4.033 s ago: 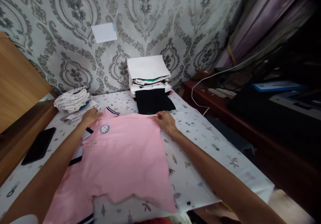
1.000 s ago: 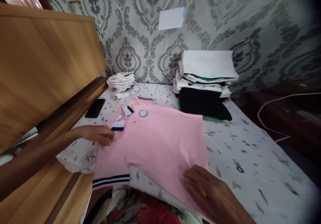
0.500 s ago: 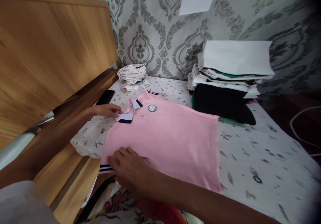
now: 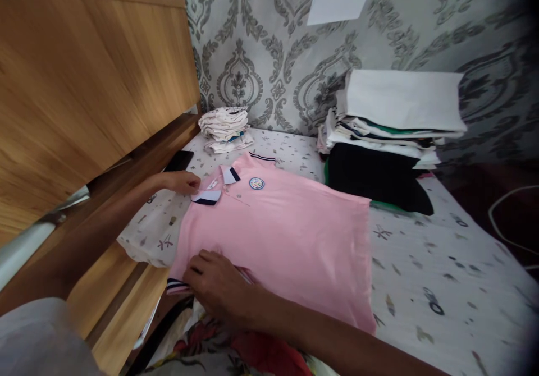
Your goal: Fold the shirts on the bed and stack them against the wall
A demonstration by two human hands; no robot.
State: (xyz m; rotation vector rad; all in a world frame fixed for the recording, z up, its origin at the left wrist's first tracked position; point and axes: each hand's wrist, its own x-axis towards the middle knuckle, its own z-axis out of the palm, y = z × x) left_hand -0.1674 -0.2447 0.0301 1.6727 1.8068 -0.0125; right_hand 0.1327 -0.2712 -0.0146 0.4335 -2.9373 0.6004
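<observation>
A pink polo shirt (image 4: 295, 224) lies spread front side up, its hem to the right and its collar (image 4: 206, 197) to the left. The collar is pale with dark-tipped points, and a round badge (image 4: 256, 183) sits on the chest. My left hand (image 4: 183, 182) is closed, its fingers pinching the collar's edge near the neck opening. At the near side of the shirt, my right hand (image 4: 214, 280) has its fingers curled on the fabric beside the striped sleeve (image 4: 177, 286). Its fingertips are partly hidden, pressed into the cloth.
A patterned white sheet (image 4: 412, 264) covers the bed. Folded light clothes (image 4: 225, 126) stand against the wall. At the back right, white folded clothes (image 4: 404, 101) rest above a black folded garment (image 4: 374, 177). A dark phone-like object (image 4: 179, 161) lies by the wooden headboard (image 4: 101, 67).
My left hand has shifted slightly up and left, and the near collar point has moved a little with it. My right hand stays at the near sleeve, bunching the cloth slightly.
</observation>
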